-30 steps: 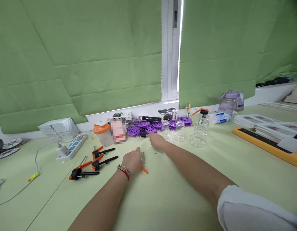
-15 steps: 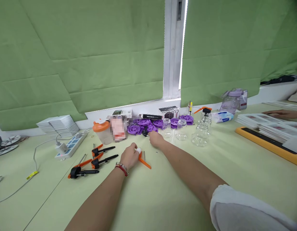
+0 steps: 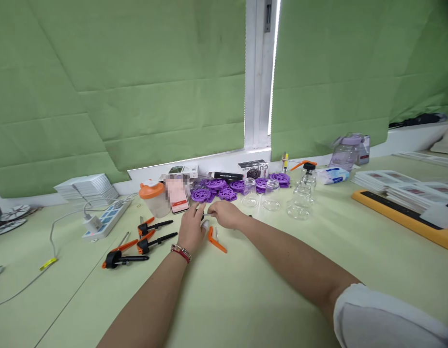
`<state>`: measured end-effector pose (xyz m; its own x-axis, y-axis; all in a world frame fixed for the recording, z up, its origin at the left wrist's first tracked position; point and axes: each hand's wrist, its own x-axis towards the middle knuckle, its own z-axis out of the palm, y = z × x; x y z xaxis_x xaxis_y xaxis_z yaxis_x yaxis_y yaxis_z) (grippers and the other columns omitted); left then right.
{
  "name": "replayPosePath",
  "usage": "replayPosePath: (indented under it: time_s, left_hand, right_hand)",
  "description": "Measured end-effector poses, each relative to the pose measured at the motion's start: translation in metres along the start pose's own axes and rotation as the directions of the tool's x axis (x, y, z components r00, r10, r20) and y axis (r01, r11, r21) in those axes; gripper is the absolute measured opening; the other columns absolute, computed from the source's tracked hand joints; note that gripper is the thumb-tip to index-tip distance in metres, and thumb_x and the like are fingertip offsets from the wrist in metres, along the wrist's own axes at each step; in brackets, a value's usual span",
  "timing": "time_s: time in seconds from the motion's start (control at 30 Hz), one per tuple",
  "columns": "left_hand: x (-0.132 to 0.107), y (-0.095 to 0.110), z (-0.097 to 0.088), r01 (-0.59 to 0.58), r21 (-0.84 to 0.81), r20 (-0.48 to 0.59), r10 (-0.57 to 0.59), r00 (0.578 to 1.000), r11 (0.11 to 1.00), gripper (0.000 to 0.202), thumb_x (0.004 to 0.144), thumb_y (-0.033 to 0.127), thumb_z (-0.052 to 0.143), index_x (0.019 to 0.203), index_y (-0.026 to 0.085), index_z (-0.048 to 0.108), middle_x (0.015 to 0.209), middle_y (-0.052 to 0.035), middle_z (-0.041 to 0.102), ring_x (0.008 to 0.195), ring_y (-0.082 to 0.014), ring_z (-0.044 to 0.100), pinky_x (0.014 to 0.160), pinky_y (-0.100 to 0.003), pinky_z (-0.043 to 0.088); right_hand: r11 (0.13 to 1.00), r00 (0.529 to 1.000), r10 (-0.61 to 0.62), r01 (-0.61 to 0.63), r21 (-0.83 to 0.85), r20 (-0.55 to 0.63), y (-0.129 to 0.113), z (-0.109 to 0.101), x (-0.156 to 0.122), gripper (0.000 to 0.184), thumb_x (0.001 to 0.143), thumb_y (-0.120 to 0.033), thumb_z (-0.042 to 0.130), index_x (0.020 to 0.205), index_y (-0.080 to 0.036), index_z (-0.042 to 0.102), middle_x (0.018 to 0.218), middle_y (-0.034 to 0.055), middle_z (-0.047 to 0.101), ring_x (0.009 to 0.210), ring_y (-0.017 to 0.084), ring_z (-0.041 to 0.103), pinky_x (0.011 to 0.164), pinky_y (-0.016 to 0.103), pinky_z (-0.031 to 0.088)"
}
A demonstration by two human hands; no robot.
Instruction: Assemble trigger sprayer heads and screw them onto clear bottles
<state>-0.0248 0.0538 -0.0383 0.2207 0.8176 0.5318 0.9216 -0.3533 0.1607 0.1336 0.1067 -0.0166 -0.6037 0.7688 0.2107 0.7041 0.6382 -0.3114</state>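
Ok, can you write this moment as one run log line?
left hand: at thin metal rod | right hand: pinching same rod | orange piece: on table, near left hand

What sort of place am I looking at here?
Probably a workroom with a shared-looking worktable: purple wheel-like parts are heaped toward the back, three black-and-orange pieces lie on the left, and a power strip sits behind them.
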Motion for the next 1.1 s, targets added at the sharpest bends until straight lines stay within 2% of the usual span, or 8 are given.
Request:
replayPosePath:
  time_s: [0.1, 0.23, 0.43, 0.67, 0.77, 0.87, 0.97, 1.1]
  left_hand:
    - [-0.001, -0.004, -0.001, -0.016, -0.074, -0.032, 0.014, 0.999, 0.997, 0.042, 0.076, 0.008, 0.043, 0.117, 0.017, 0.048, 0.122, -0.0116, 0.049, 0.115, -0.022, 0.045, 0.098, -0.035, 0.037]
    - [-0.001, -0.008, -0.005, 0.08, -0.132, -0.145, -0.099, 0.984, 0.988, 0.032, 0.082, 0.022, 0.045, 0.113, 0.015, 0.047, 0.111, -0.0128, 0.054, 0.105, -0.0226, 0.05, 0.093, -0.036, 0.041]
    - [0.001, -0.012, -0.009, 0.291, -0.257, -0.198, -0.345, 0.918, 0.922, 0.039, 0.078, 0.039, 0.052, 0.111, 0.017, 0.047, 0.105, -0.0104, 0.057, 0.095, -0.0233, 0.056, 0.086, -0.037, 0.044]
    - [-0.001, -0.01, -0.009, 0.32, -0.375, -0.183, -0.408, 0.895, 0.87, 0.035, 0.075, 0.036, 0.056, 0.105, 0.019, 0.05, 0.099, -0.0074, 0.059, 0.088, -0.0207, 0.057, 0.082, -0.034, 0.045]
    - [0.0, -0.01, -0.009, 0.362, -0.454, -0.156, -0.473, 0.867, 0.814, 0.037, 0.074, 0.037, 0.056, 0.105, 0.019, 0.049, 0.094, -0.0066, 0.059, 0.083, -0.0198, 0.057, 0.078, -0.034, 0.046]
    - [0.001, -0.009, -0.009, 0.38, -0.563, -0.109, -0.522, 0.846, 0.734, 0.037, 0.073, 0.04, 0.058, 0.102, 0.019, 0.048, 0.089, -0.0053, 0.058, 0.076, -0.0179, 0.057, 0.07, -0.031, 0.047]
    - [0.0, -0.004, -0.007, 0.366, -0.645, -0.054, -0.518, 0.854, 0.671, 0.037, 0.073, 0.041, 0.059, 0.1, 0.019, 0.048, 0.086, -0.0033, 0.055, 0.067, -0.0143, 0.053, 0.06, -0.027, 0.046]
    - [-0.002, 0.008, -0.004, 0.351, -0.687, 0.015, -0.471, 0.882, 0.636, 0.037, 0.071, 0.04, 0.06, 0.1, 0.019, 0.049, 0.083, -0.0012, 0.053, 0.059, -0.0102, 0.048, 0.052, -0.023, 0.042]
  right_hand:
    - [0.993, 0.996, -0.044, 0.051, 0.108, -0.074, -0.009, -0.004, -0.011, 0.021, 0.084, -0.017, 0.047, 0.096, -0.02, 0.064, 0.097, 0.0053, 0.065, 0.088, 0.017, 0.057, 0.07, 0.025, 0.037]
    - [0.983, 0.959, 0.133, -0.096, 0.157, -0.248, -0.02, -0.007, -0.034, 0.021, 0.086, -0.024, 0.045, 0.101, -0.018, 0.058, 0.105, 0.007, 0.059, 0.083, 0.016, 0.055, 0.067, 0.025, 0.036]
    - [0.964, 0.974, 0.215, -0.224, 0.144, 0.076, -0.038, 0.008, -0.073, 0.032, 0.075, -0.051, 0.057, 0.073, -0.018, 0.061, 0.075, 0.006, 0.061, 0.065, 0.017, 0.053, 0.053, 0.026, 0.03]
    - [0.87, 0.952, 0.255, -0.302, 0.39, 0.168, -0.03, 0.014, -0.083, 0.017, 0.074, -0.03, 0.059, 0.063, -0.017, 0.055, 0.06, 0.0002, 0.054, 0.05, 0.01, 0.043, 0.048, 0.024, 0.027]
    - [0.746, 0.955, 0.267, -0.288, 0.6, 0.127, -0.016, 0.008, -0.08, 0.017, 0.074, -0.032, 0.058, 0.066, -0.017, 0.055, 0.057, -0.0028, 0.048, 0.05, 0.008, 0.038, 0.047, 0.022, 0.026]
    - [0.452, 0.929, 0.346, -0.291, 0.843, 0.135, 0.0, 0.002, -0.078, 0.021, 0.076, -0.038, 0.056, 0.071, -0.017, 0.051, 0.058, -0.0046, 0.047, 0.044, 0.006, 0.032, 0.044, 0.021, 0.023]
    - [0.192, 0.915, 0.381, -0.217, 0.957, 0.131, 0.014, -0.001, -0.077, 0.027, 0.075, -0.042, 0.057, 0.07, -0.018, 0.045, 0.06, -0.0049, 0.049, 0.04, 0.003, 0.027, 0.042, 0.02, 0.018]
    - [0.068, 0.928, 0.345, -0.171, 0.983, 0.138, 0.021, 0.0, -0.077, 0.031, 0.072, -0.043, 0.062, 0.07, -0.017, 0.044, 0.058, -0.0056, 0.048, 0.039, 0.002, 0.027, 0.042, 0.02, 0.017]
